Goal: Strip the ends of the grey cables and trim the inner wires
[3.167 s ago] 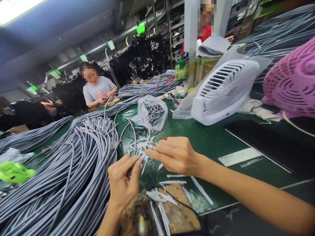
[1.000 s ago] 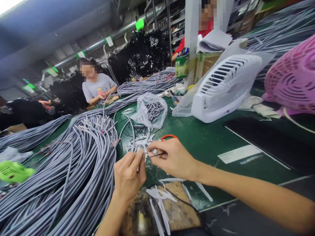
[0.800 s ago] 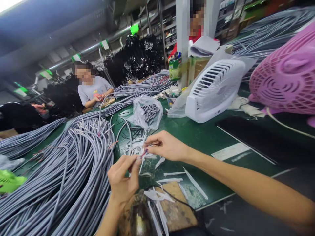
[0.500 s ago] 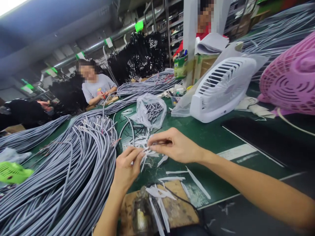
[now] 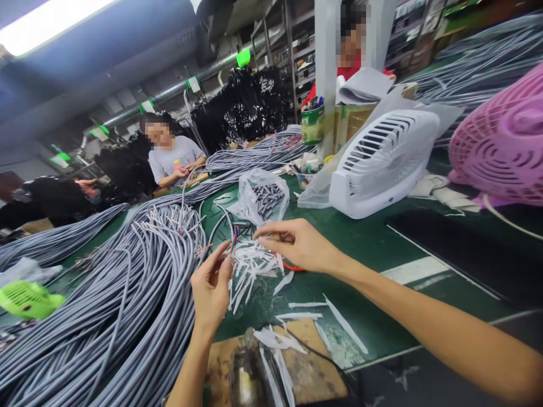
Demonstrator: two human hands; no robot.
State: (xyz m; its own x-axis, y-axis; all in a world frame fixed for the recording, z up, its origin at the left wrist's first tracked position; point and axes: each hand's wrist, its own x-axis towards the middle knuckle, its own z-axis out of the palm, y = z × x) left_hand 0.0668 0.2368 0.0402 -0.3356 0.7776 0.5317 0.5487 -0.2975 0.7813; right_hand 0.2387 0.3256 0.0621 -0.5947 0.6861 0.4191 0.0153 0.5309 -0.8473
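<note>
My left hand (image 5: 212,285) has its thumb and fingers closed around the coloured wires (image 5: 233,238) at the end of a grey cable. My right hand (image 5: 303,244) is a short way to the right, thumb and forefinger curled toward each other. Whether anything sits at those fingertips is too small to make out. White strips (image 5: 250,263) lie scattered beneath and between both hands. Beside my left wrist, a thick bundle of grey cables (image 5: 169,271) fans out with stripped ends. An orange-red curved object (image 5: 293,267) shows partly under my right hand.
A clear plastic bag (image 5: 263,195) of short grey tubes lies beyond my hands. A white fan (image 5: 382,164) and a pink fan (image 5: 500,141) stand at right. A wooden board (image 5: 314,362) with a metal device is nearest me. A co-worker (image 5: 173,158) sits across the table.
My hands were together over a small white piece; now they are apart, the left drawn leftward. The coloured wires and the orange-red object have come into sight. The view has shifted slightly.
</note>
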